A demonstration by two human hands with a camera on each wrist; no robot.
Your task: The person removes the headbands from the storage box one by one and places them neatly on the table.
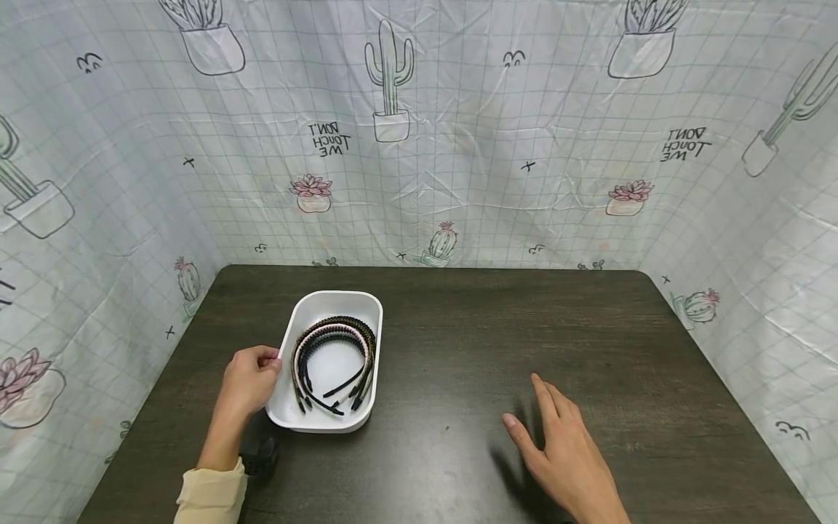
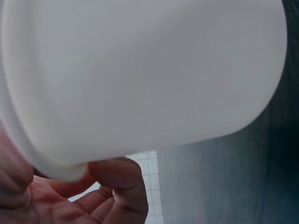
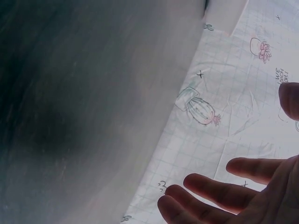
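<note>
Left hand (image 1: 249, 382) is gripping the tray (image 1: 334, 358), fingers curled; right hand (image 1: 568, 453) is hovering empty, fingers extended. Tilt from one-sided support is risking spilled headbands (image 1: 335, 321).

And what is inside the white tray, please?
Dark headbands and a pale one overlap in the tray. Its floor shows in their middle; what they cover, and their exact number, cannot be seen.

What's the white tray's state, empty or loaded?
Loaded: several headbands lie inside the white tray; its bare bottom shows within their arcs in the head view.
</note>
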